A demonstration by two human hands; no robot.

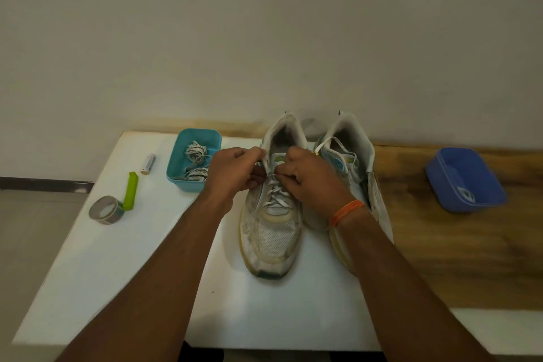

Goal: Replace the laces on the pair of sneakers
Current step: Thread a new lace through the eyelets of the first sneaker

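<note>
Pinching the lace [274, 195] at the top eyelets of the left sneaker [271, 214], both hands, left [235, 172] and right [311, 176], have fingers curled round it.

Scuffed mesh-toed cloth sneaker [271, 232] on a smooth matt white board [117, 267]; grained wooden desk [458, 258] at its right edge; glossy plastic teal tub [176, 169].

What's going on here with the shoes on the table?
A person is working on the lace of the left sneaker. The left hand and right hand both pinch it near the top eyelets. The right sneaker sits beside it with its lace loose. A teal tub nearby holds bundled laces; a blue tub sits off to the right.
</note>
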